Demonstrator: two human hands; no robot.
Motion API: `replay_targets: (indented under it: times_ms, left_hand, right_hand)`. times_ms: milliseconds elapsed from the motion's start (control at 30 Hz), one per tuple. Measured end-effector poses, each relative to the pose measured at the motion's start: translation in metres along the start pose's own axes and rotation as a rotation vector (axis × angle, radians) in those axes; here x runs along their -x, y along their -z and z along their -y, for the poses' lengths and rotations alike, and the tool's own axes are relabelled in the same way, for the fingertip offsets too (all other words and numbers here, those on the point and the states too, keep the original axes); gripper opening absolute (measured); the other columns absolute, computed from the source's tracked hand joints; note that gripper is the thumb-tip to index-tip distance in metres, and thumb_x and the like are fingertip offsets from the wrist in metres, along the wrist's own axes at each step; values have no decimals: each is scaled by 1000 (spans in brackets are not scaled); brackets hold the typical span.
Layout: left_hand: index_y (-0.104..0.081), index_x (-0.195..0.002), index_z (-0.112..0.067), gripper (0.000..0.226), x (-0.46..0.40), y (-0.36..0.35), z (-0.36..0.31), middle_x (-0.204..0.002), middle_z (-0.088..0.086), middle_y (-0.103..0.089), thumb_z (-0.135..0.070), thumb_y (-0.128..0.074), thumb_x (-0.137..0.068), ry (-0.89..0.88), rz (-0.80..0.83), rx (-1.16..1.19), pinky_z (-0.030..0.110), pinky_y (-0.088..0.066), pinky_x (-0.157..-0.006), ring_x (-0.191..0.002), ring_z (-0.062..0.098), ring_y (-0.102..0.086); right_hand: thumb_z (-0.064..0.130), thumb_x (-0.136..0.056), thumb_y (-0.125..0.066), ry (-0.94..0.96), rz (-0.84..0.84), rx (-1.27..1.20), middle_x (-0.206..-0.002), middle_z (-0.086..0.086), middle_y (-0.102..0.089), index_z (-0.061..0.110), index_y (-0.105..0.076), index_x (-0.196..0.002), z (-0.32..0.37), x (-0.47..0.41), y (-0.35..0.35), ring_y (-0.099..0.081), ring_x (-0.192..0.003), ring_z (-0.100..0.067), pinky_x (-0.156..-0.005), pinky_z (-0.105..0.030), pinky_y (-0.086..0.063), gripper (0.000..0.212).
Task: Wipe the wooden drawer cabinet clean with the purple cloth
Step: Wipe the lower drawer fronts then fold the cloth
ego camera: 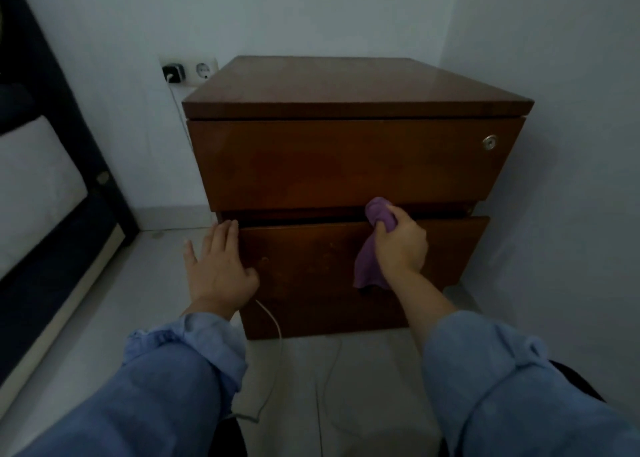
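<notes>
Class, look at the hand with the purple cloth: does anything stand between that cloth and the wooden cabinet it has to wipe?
Nothing visible does. The right hand holds the purple cloth at the top edge of the lower drawer of the cabinet.

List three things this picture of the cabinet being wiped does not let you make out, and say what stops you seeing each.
1. Head view: inside of the lower drawer; only a dark gap shows above its front.
2. Head view: the part of the purple cloth inside the right hand, covered by the curled fingers.
3. Head view: where the white cable on the floor ends; the left sleeve covers it.
</notes>
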State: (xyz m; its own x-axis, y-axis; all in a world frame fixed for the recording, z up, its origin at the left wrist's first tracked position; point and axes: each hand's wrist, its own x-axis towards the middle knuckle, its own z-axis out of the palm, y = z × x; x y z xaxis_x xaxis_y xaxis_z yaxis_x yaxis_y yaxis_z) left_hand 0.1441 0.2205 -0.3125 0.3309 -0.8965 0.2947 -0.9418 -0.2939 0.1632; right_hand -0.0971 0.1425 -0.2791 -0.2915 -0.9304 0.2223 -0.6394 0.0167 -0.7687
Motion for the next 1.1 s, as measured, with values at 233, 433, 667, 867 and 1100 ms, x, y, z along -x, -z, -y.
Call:
replay_targets:
  times_ms: [233,433,667,867,1100]
  left_hand:
    - [-6,-152,-20,98,3,-11,9,-158,5,-13,-44,-59,-73,-28,-12,62,51,-1,-116,-146,24,-9]
    - [-22,-148,-16,86,4,-21,17,-149,12,-31,-31,-62,-74,232,-61,578,52,-21,-115,-136,32,-32]
    - [-61,-102,-39,38,0,-4,26,-92,-7,-65,-11,-40,-88,320,-21,1193,10,-48,-64,-79,5,-59]
    - [-64,-80,-34,34,-5,2,32,-80,-15,-60,-25,-37,-99,453,77,1370,17,-40,-62,-78,1,-53]
    - [-57,-80,-22,27,9,8,37,-78,-2,-56,-18,-37,-98,477,163,1235,20,-41,-63,-78,15,-52]
  right_hand:
    - [21,-93,-51,112,92,-115,-138,4,-53,32,-45,-137,25,44,-51,-54,-122,-19,-101,-32,-43,46]
    - [21,-94,-50,185,161,-117,-142,7,-48,34,-41,-138,46,64,-80,-50,-126,-17,-104,-37,-44,47]
    - [19,-93,-51,284,226,-117,-139,7,-52,34,-43,-137,56,74,-89,-53,-122,-16,-101,-33,-46,48]
    - [21,-93,-50,365,391,-17,-128,0,-60,33,-47,-134,102,89,-117,-55,-117,-23,-99,-34,-43,43]
    - [10,-90,-50,645,509,-131,-121,6,-61,30,-58,-122,105,100,-109,-55,-109,-10,-91,-21,-42,38]
